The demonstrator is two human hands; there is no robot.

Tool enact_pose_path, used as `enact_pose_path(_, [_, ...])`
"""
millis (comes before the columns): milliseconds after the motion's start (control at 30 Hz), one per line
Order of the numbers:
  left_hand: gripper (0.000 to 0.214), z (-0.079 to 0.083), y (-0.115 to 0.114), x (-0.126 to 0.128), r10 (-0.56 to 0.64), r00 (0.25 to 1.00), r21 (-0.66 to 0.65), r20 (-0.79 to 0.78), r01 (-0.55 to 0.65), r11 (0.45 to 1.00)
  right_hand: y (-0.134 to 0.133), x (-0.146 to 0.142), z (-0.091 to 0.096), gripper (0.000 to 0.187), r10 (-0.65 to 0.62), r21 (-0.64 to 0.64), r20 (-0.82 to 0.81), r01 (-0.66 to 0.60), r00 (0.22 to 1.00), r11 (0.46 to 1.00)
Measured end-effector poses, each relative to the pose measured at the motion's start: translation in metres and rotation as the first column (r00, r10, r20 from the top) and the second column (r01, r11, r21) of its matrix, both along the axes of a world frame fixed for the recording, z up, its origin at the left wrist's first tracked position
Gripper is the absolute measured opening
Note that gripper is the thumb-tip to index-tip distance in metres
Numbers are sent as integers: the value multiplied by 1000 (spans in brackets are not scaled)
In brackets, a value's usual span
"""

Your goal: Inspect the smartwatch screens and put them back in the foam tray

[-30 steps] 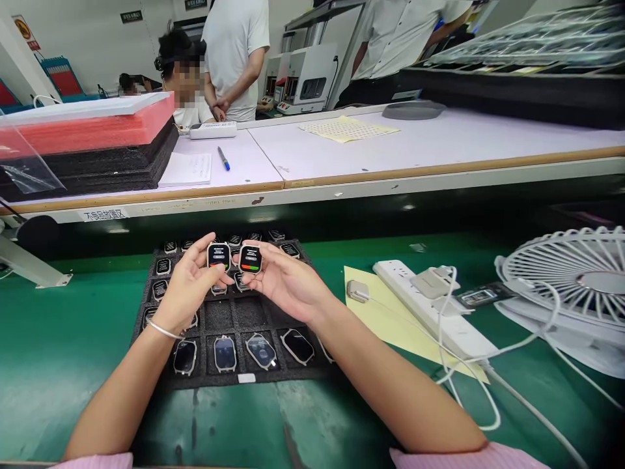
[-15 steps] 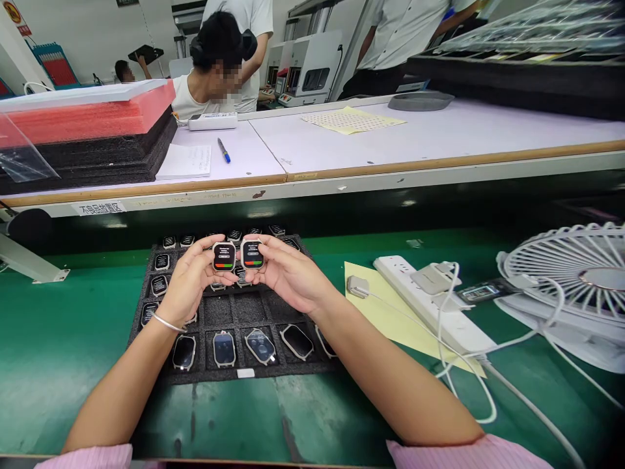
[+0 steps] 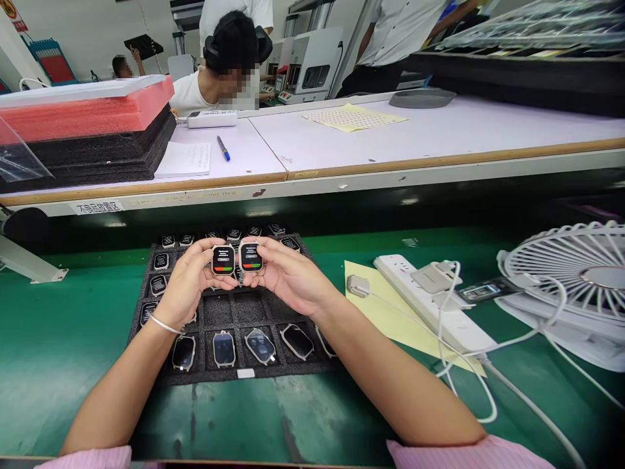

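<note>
My left hand (image 3: 188,283) pinches a small smartwatch body (image 3: 222,259) with a lit screen showing a red and green bar. My right hand (image 3: 288,277) grips a second watch body (image 3: 250,256) with the same lit screen, held side by side with the first. Both hands hover over a black foam tray (image 3: 234,311) on the green bench. Several more watch bodies (image 3: 260,345) lie in the tray's pockets, some with dark screens, some lit. A thin bracelet sits on my left wrist.
A yellow sheet (image 3: 390,306), a white power strip (image 3: 430,306) with plugs and cables, and a white fan (image 3: 571,273) lie to the right. A raised shelf (image 3: 390,140) behind carries foam stacks (image 3: 88,133), a notepad and a pen. Other people work beyond it.
Both watches have been drawn closer together and slightly toward me. The left watch's screen now shows the red and green bar. The person across the shelf has bent their head down.
</note>
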State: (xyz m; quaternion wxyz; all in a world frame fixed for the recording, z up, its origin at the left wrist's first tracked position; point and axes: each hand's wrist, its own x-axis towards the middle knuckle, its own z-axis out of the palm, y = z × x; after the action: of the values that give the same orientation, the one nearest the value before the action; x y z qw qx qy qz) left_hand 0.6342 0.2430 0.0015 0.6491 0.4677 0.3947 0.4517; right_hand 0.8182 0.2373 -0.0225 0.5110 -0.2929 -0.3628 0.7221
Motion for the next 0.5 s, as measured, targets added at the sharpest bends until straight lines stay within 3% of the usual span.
enact_pose_path(500, [48, -6, 0, 1, -7, 997, 115, -75, 15, 993, -3, 1, 0, 47, -18, 62, 79, 13, 997, 998])
